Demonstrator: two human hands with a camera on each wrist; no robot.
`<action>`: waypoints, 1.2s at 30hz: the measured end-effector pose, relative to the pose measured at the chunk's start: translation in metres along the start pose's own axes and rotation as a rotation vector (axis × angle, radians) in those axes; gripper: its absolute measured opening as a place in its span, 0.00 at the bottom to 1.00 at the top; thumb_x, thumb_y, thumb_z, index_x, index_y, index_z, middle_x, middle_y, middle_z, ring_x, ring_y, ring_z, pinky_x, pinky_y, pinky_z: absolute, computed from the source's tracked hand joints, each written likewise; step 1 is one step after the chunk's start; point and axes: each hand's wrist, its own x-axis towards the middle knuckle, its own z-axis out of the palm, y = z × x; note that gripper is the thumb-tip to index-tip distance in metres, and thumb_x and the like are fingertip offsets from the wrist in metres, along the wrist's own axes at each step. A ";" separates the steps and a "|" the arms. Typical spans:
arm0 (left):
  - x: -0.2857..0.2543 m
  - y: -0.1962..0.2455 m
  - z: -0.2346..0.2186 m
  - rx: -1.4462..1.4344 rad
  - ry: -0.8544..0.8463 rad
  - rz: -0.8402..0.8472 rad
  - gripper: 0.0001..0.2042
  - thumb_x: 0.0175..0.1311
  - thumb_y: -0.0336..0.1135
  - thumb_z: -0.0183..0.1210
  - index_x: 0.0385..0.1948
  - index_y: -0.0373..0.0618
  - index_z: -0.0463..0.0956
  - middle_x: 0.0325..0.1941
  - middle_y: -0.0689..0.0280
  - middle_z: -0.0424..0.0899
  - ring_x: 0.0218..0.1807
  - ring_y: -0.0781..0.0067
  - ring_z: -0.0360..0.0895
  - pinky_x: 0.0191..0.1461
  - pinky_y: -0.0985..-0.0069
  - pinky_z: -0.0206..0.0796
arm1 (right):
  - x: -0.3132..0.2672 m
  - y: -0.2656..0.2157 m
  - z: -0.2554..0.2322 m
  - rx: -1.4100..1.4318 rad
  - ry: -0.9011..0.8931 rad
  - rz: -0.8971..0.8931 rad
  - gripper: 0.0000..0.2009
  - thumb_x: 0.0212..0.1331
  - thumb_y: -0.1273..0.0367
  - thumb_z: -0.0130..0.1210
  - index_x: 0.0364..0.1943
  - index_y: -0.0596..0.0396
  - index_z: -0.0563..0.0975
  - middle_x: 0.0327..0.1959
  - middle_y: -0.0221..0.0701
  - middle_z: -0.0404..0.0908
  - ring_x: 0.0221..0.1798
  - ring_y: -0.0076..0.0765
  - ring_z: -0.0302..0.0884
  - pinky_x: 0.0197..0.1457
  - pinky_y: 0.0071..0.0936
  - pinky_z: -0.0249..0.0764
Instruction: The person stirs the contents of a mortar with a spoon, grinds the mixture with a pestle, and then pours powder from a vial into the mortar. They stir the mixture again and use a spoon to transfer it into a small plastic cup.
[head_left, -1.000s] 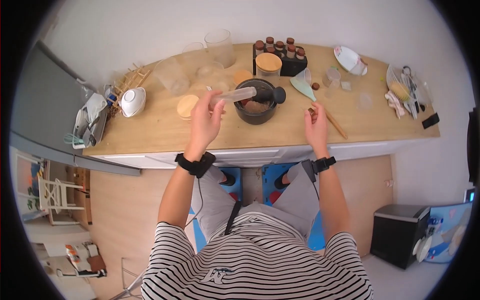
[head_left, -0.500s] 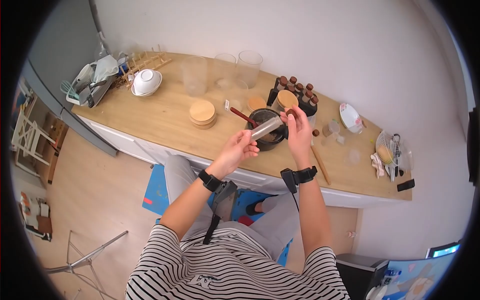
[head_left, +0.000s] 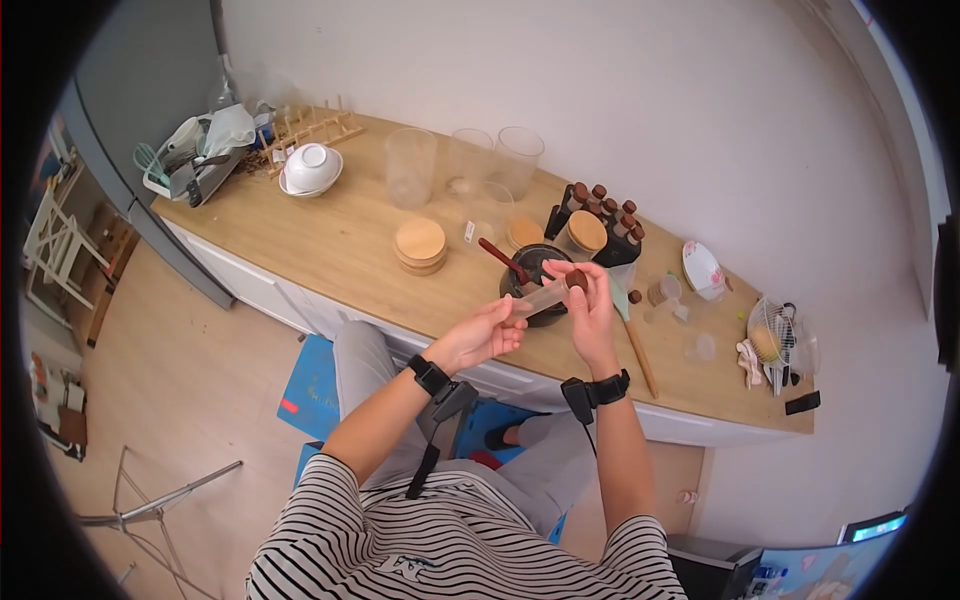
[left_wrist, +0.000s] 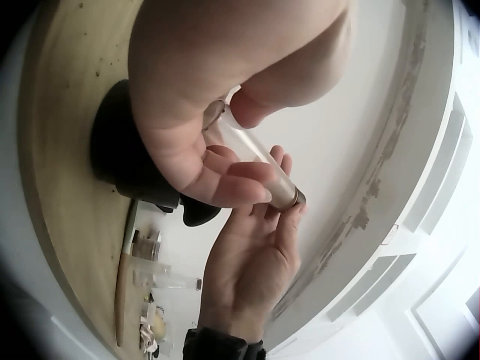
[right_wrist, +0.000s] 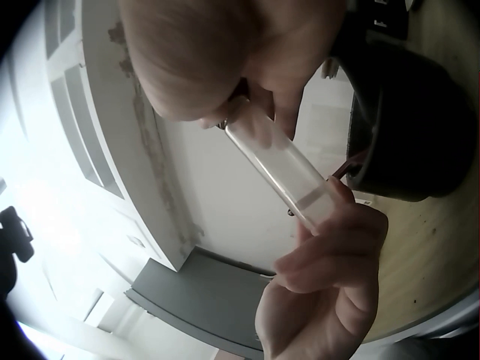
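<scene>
In the head view a clear tube (head_left: 540,300) slants between both hands, over the front of the black mortar (head_left: 511,292). My left hand (head_left: 476,338) grips its lower end with curled fingers and thumb. The fingers of my right hand (head_left: 594,312) pinch the brown cap (head_left: 576,280) on the tube's other end. The right wrist view shows the tube (right_wrist: 274,161) see-through along its middle. From the mortar rises a dark red handle (head_left: 498,256). The mortar (left_wrist: 112,142) also stands behind my left hand in the left wrist view.
Behind the mortar stand a wooden-lidded jar (head_left: 586,232) and a black rack (head_left: 618,245) of brown-capped tubes. A wooden-handled tool (head_left: 641,350) lies to the right. Leftward are a wooden-lidded container (head_left: 420,242), clear plastic vessels (head_left: 410,172) and white bowls (head_left: 312,170).
My right hand has come from beside the wooden-handled tool to the tube, bringing the cap onto its end. The tube has moved nearer my body, and the head view has turned.
</scene>
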 end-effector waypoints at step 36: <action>-0.011 -0.001 0.027 1.483 -0.132 0.442 0.11 0.68 0.37 0.66 0.35 0.43 0.73 0.21 0.64 0.78 0.25 0.60 0.79 0.30 0.66 0.68 | -0.038 -0.056 -0.026 -0.768 -0.186 0.186 0.09 0.64 0.68 0.66 0.40 0.59 0.80 0.30 0.40 0.82 0.31 0.44 0.82 0.37 0.35 0.75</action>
